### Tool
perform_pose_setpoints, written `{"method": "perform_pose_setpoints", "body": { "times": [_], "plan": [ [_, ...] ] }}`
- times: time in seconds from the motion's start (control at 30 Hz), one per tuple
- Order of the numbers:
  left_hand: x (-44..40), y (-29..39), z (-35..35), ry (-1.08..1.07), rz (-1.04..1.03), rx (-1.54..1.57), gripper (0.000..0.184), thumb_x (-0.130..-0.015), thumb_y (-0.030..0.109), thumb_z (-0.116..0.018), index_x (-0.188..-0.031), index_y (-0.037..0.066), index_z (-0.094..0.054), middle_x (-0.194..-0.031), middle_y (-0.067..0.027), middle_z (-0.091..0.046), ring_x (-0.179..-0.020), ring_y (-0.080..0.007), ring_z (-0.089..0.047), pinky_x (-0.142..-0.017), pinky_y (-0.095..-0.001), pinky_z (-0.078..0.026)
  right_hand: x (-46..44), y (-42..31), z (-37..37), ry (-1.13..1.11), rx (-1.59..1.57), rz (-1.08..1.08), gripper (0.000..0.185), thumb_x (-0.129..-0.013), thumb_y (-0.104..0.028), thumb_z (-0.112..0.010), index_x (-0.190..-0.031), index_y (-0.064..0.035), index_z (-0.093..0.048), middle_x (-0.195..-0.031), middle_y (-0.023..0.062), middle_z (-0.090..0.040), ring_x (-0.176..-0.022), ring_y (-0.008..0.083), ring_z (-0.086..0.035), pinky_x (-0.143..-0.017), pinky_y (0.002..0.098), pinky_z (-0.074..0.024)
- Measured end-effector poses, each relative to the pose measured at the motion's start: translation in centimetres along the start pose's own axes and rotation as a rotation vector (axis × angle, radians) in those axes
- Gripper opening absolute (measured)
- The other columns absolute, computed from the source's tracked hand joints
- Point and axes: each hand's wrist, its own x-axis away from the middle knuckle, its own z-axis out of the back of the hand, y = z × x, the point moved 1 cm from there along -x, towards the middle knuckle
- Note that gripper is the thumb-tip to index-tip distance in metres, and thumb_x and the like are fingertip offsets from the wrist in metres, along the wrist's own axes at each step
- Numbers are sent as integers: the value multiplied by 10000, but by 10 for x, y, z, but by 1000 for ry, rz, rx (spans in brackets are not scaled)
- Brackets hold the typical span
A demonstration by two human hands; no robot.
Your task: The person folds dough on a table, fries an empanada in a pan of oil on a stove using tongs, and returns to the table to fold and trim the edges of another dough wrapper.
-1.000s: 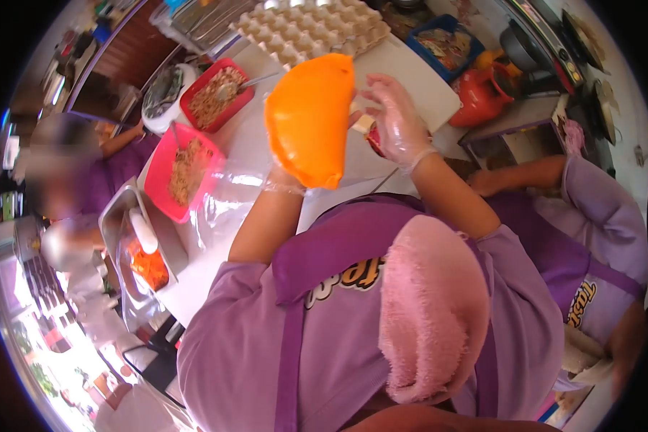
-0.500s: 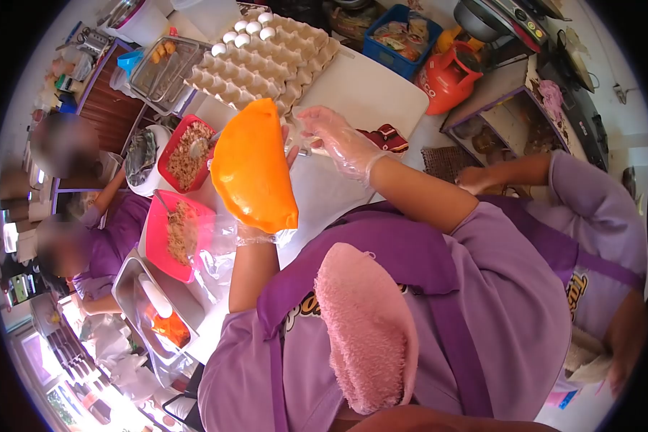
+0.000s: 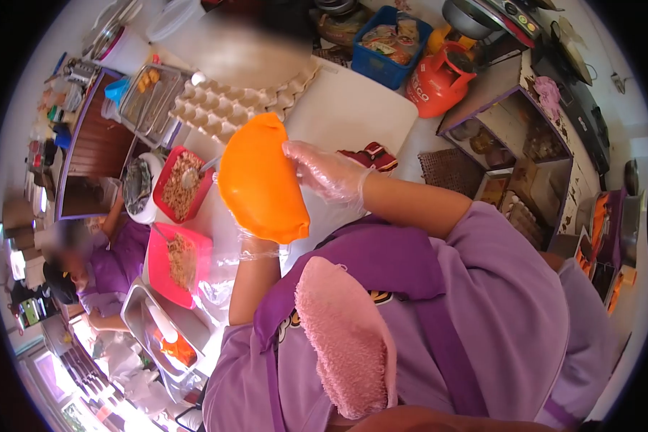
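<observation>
A large half-moon orange empanada (image 3: 261,180) with a smooth, shiny surface rests on my left hand (image 3: 253,241), in a clear plastic glove. Most of that hand is hidden beneath the dough. My right hand (image 3: 331,173), also gloved in clear plastic, has its fingers closed against the empanada's right edge. Left of it, a red tray (image 3: 158,189) holds a crumbly filling with a spoon in it. Nearer me, a pink tray (image 3: 203,263) contains more filling. A metal pan (image 3: 133,306) holds orange dough and a white roller-like piece.
Egg-carton trays (image 3: 216,108) lie at the table's far side, beside a white board (image 3: 367,101). Behind are a blue basket (image 3: 371,68) and a red gas cylinder (image 3: 435,86). Another person (image 3: 119,252) in purple is at the left; another person's sleeve (image 3: 583,338) shows at the right.
My right hand has moved left onto the empanada's edge, its fingers closing. A blurred shape now covers the eggs at the back. The person at the right has moved mostly behind me.
</observation>
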Motion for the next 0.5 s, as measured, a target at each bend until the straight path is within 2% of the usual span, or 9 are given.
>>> {"method": "perform_pose_setpoints", "body": {
  "times": [0.03,0.13,0.17,0.23,0.4,0.47,0.5],
  "plan": [
    [-9,-8,-4,1,29,-24,686,-903,568,-379,-1412,118,-284,-1457,-119,-292,-1347,-344,-247,-1090,-518,-212,4,-9,0,-72,-58,51,514,-928,-403,-485,-1296,-53,-408,-1287,73,-478,-1182,179,-460,-1035,333,-322],
    [-39,-39,-17,8,115,-97,688,-904,571,-372,-1414,118,-281,-1458,-118,-292,-1347,-342,-248,-1091,-516,-210,28,-46,13,4,-203,35,554,-925,-418,-482,-1324,-47,-381,-1337,90,-450,-1247,199,-413,-1069,352,-301],
    [-49,-52,-22,14,141,-119,688,-904,572,-369,-1414,118,-280,-1458,-118,-292,-1347,-341,-249,-1092,-515,-210,31,-54,26,8,-205,44,554,-925,-418,-482,-1324,-47,-381,-1337,90,-450,-1247,199,-413,-1069,352,-301],
    [-72,-80,-33,22,190,-163,690,-905,575,-365,-1415,119,-278,-1459,-117,-291,-1347,-340,-249,-1093,-514,-208,36,-71,55,-47,-447,111,574,-913,-441,-497,-1320,-51,-386,-1297,91,-488,-1210,210,-453,-1048,368,-337],
    [-134,-155,-75,11,316,-278,693,-907,580,-353,-1417,119,-272,-1459,-115,-290,-1348,-336,-251,-1095,-510,-205,61,-123,139,-34,-527,164,569,-886,-461,-536,-1290,-76,-426,-1286,109,-502,-1161,246,-501,-1012,392,-386],
    [-167,-191,-104,-51,364,-300,693,-907,581,-351,-1418,120,-271,-1460,-114,-290,-1348,-336,-251,-1096,-509,-204,73,-145,178,-45,-507,254,573,-879,-467,-543,-1291,-85,-429,-1279,112,-508,-1148,249,-513,-1006,397,-394],
    [-179,-208,-124,-133,294,-434,702,-907,592,-331,-1427,126,-252,-1463,-114,-284,-1350,-332,-249,-1099,-505,-194,77,-154,196,-69,-546,314,582,-877,-466,-548,-1300,-87,-421,-1291,111,-499,-1161,245,-504,-1015,394,-383]
  ]
}}
